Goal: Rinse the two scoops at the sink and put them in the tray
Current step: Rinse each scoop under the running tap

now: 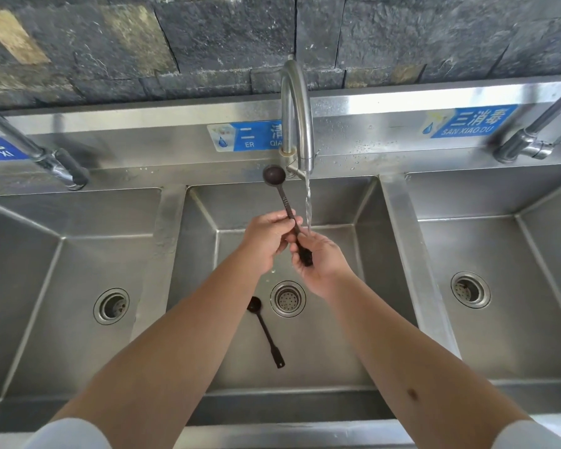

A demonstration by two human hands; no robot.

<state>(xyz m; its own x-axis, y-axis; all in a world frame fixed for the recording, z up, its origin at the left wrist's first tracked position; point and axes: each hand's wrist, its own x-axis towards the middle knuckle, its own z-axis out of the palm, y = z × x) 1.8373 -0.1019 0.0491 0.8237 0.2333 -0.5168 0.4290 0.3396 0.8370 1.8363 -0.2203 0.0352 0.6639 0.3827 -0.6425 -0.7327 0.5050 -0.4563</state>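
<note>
Both hands grip one dark scoop: left hand [266,241] mid-handle, right hand [318,264] handle end. Bowl sits left of water stream [308,205], risk unrinsed. Second scoop [266,332] on middle basin [337,351] floor beside drain [288,299]; wet handle could slip. No tray visible.

The long-handled dark brown plastic scoop [284,202] and its twin on the basin floor [265,330] are both near-black against the silver-grey brushed stainless steel triple sink [399,202]. Bright blue stickers with white lettering [470,122] mark the splashback beneath a mottled charcoal stone wall [208,37] with tan patches.
</note>
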